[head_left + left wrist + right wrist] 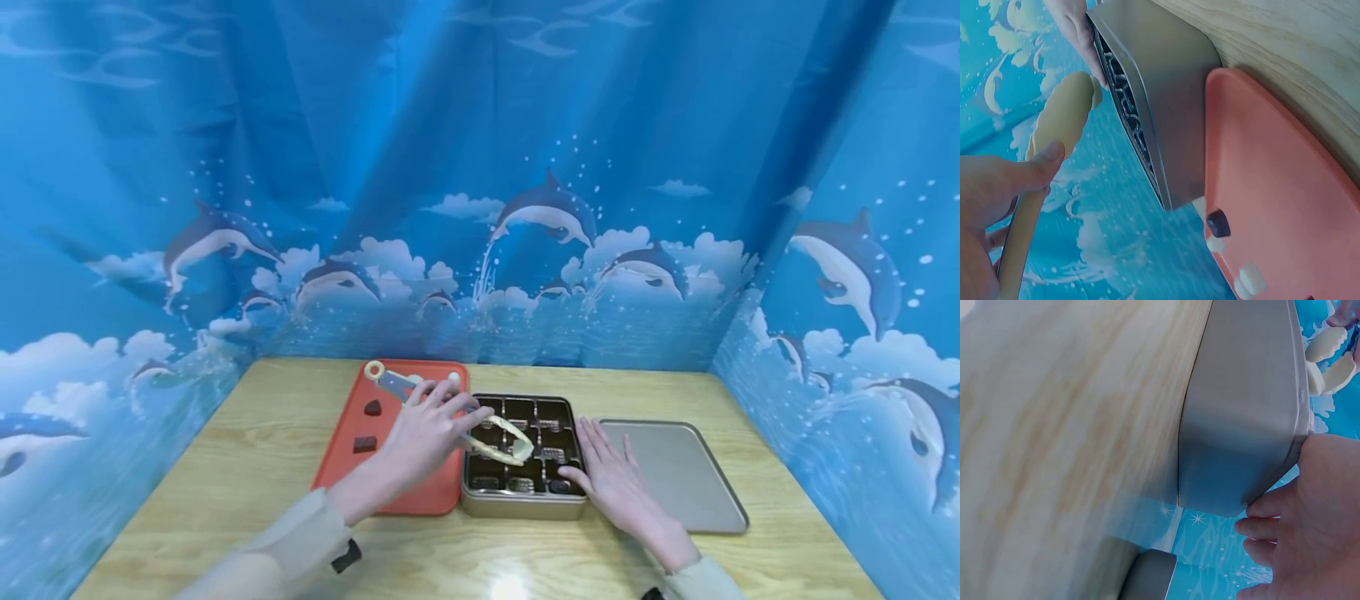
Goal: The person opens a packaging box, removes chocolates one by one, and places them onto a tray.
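My left hand [431, 429] grips cream-tipped tongs [498, 454] over the metal tin [525, 507]. A white piece [522, 448] is pinched between the tong tips, above the tin's middle compartments. Dark dividers split the tin into a grid, and a dark piece [558, 486] sits in the front right compartment. Against the tin's right side rests my right hand [618, 483], fingers straight and thumb over the rim. In the left wrist view, the thumb presses one arm of the tongs [1063, 115]. The right wrist view shows the fingers along the tin's wall [1241, 406].
Left of the tin lies a red tray [420, 492] with a dark rounded piece [372, 407], a dark rectangular piece [365, 444] and white pieces [453, 378] near its far edge. A flat metal lid [682, 475] lies to the right. A dolphin-print curtain [480, 250] stands behind the table.
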Demonstrator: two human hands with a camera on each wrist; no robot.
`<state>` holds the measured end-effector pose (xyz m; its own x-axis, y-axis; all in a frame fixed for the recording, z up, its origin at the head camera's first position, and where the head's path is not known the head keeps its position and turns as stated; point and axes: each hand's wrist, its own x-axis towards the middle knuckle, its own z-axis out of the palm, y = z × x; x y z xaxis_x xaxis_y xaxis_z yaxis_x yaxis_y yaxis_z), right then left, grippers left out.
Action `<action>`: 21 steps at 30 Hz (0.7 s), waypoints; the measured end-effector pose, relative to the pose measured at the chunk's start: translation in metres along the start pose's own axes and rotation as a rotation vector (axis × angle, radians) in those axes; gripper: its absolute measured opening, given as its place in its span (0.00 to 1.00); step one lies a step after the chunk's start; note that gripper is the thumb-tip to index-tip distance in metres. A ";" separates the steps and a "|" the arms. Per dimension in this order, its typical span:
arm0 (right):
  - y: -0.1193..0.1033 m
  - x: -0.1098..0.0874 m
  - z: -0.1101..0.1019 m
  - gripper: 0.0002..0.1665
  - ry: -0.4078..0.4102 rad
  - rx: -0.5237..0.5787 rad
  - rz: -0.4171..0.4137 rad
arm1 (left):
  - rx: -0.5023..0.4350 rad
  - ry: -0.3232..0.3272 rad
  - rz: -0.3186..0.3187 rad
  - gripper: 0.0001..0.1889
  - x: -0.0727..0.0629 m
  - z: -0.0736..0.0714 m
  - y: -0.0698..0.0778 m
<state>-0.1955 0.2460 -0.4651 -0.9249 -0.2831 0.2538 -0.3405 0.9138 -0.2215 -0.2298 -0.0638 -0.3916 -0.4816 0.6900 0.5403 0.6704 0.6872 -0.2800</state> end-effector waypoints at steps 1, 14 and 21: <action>0.000 0.000 0.000 0.46 0.001 0.000 0.000 | -0.002 0.003 -0.013 0.33 -0.002 0.000 -0.002; 0.001 0.000 0.001 0.47 -0.006 -0.009 0.006 | -0.057 0.056 -0.171 0.32 -0.032 -0.011 -0.035; 0.001 0.001 0.002 0.47 -0.011 -0.005 0.009 | -0.026 0.036 -0.286 0.34 -0.059 -0.016 -0.060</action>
<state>-0.1968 0.2459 -0.4665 -0.9299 -0.2776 0.2414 -0.3309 0.9179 -0.2190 -0.2327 -0.1500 -0.3941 -0.6331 0.4606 0.6221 0.5251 0.8460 -0.0919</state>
